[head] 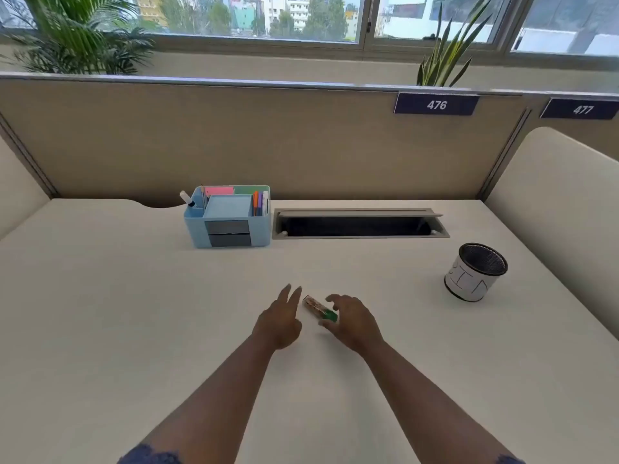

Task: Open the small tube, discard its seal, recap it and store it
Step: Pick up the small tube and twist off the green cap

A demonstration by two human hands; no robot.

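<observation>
Head view looked down on a broad cream-white desk (134, 313) backed by a tan fabric partition (234, 139) that carried two dark blue number plates, 476 (436, 104) and 477 (582, 109). Set into the desk's far edge was a long grey cable tray with its lid raised (360, 222). Just left of it stood a pale blue plastic desk organiser (227, 217) holding sticky notes, pens and a white marker. Well apart, at the right, stood a black mesh cup wrapped in white paper (475, 272).

Both bare forearms reached in from the bottom edge. The left hand (279, 321) hovered with its fingers spread and loose, two of them pointing forward, holding nothing; its fingertips lay just beside the far end of the tube without clearly touching it. The right hand (351, 321) was curled half open, fingers and thumb arched over the green end, apparently in contact with it, though whether they gripped it could not be told.

The small tube with a printed brownish body and a green cap end (320, 309) lay on its side near the desk's middle, between the two hands, angled with the green end toward the right hand.
</observation>
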